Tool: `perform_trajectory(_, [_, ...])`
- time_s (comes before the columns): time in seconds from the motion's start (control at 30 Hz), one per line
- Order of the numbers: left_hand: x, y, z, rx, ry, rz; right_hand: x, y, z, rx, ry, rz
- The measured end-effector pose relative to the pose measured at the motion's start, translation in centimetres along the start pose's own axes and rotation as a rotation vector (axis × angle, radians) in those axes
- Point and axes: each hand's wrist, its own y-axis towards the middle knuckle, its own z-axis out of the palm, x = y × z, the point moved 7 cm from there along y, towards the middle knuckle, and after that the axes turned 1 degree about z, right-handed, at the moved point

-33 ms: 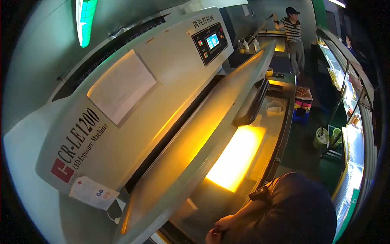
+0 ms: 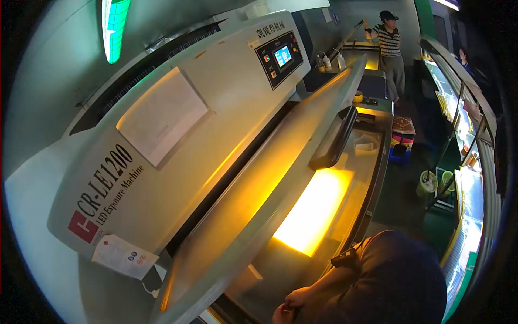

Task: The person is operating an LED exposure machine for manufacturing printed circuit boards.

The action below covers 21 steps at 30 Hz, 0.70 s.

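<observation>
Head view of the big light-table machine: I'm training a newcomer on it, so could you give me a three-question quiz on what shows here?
1. True or false: the long lid is shut flat over the bed.
2. What colour does the lit bed glow? A blue, B yellow, C red.
3. Fill in: the small screen sits in a ___ control panel.

Key: 1 false, it is raised; 2 B; 3 black.
</observation>
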Motion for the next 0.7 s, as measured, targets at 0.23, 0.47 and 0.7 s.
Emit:
perform_trajectory(0.23, [0.2,0.5,-0.4,-0.024,-0.074,-0.006,-0.8,0.2,-0.4,-0.114,0.210,-0.037])
perform_trajectory(0.47, [0.6,0.8,-0.2,-0.034,-0.127,-0.028,-1.5,0.4,0.6,-0.040,0.248,-0.100])
perform_trajectory(0.7, [1.2,0.4,-0.4,-0.048,-0.160,-0.038,-2.1,2.0,1.8,0.058,0.208,-0.109])
